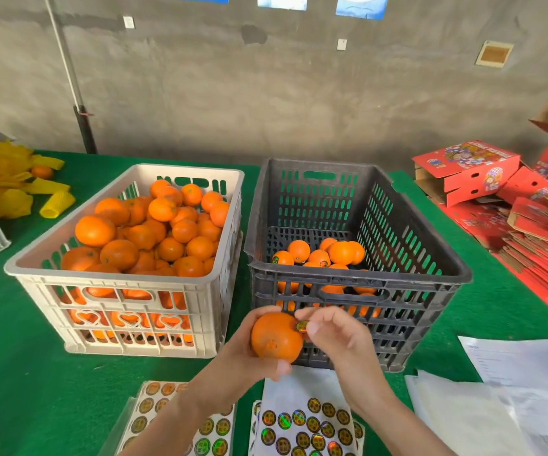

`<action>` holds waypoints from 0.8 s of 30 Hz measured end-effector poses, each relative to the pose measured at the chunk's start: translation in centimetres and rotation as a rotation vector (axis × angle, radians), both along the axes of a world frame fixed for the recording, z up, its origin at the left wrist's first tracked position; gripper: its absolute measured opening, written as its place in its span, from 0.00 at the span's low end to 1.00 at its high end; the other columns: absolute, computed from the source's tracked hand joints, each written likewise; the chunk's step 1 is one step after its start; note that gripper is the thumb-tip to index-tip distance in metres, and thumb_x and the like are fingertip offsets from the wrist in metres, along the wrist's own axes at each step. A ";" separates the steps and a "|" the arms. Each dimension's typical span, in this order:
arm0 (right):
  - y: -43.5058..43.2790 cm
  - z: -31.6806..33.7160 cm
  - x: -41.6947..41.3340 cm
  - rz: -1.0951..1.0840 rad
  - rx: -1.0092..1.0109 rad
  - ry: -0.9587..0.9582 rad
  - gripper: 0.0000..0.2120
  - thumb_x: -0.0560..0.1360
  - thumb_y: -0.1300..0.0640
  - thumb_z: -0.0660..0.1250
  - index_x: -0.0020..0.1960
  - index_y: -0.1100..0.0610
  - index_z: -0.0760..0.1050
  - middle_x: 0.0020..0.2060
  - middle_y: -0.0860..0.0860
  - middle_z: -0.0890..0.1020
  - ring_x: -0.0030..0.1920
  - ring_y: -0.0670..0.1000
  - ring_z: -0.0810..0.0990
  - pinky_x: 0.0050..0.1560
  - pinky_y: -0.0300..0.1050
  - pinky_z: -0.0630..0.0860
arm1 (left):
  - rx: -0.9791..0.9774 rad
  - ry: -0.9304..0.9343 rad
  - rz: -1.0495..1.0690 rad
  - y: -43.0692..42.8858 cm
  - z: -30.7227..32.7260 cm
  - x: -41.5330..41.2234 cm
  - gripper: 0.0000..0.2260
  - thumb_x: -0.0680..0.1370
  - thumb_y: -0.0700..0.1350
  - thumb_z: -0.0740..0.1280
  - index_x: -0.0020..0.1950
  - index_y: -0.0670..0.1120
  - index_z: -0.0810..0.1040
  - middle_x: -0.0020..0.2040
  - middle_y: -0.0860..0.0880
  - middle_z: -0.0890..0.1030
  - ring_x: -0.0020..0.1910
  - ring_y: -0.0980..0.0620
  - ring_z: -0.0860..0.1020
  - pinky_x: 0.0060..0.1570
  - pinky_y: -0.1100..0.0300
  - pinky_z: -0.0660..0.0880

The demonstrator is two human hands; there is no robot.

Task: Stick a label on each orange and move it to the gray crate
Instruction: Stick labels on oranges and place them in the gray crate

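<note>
- Round orange fruit (275, 337), just before the dark gray plastic crate (381, 278), gripped by left hand (239, 357).
- Right hand (338, 340) pinches shiny round label (301, 326); press it flat, smooth edges.

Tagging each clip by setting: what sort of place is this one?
Probably a fruit packing room: a white crate heaped with oranges, sticker sheets on the green table, and flat red cartons stacked at the right.

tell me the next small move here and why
Probably press the label flat onto the orange with the right hand: the left hand holds the orange before the gray crate, and the right hand pinches the label right at its skin, seemingly not yet stuck down.
</note>
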State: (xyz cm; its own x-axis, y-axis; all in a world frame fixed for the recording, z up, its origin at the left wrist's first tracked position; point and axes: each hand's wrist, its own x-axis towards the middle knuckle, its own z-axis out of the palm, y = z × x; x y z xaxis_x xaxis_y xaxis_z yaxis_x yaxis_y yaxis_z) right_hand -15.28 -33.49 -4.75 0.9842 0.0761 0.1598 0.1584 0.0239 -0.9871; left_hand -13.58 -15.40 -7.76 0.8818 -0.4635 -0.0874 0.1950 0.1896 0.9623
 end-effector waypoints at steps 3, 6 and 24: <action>0.2 2.0 0.3 0.000 0.075 0.039 0.10 0.69 0.54 0.67 0.41 0.62 0.76 0.49 0.54 0.83 0.53 0.54 0.80 0.57 0.56 0.76 | -0.208 0.256 0.042 -0.4 2.2 0.2 0.34 0.68 0.64 0.69 0.67 0.46 0.69 0.55 0.36 0.77 0.38 0.43 0.79 0.35 0.57 0.76; 0.6 3.3 0.2 0.024 0.114 0.012 0.08 0.69 0.53 0.67 0.40 0.59 0.78 0.49 0.55 0.83 0.54 0.55 0.80 0.58 0.57 0.75 | -0.284 0.323 0.075 -0.5 2.8 0.4 0.32 0.67 0.62 0.72 0.65 0.45 0.73 0.58 0.38 0.78 0.46 0.43 0.81 0.43 0.54 0.77; 2.1 4.2 0.6 -0.031 -0.087 -0.180 0.05 0.69 0.56 0.68 0.35 0.50 0.78 0.51 0.44 0.79 0.56 0.44 0.77 0.51 0.41 0.75 | -0.627 0.111 0.041 -0.5 5.3 0.9 0.31 0.53 0.34 0.80 0.55 0.47 0.82 0.56 0.42 0.81 0.52 0.42 0.81 0.51 0.44 0.79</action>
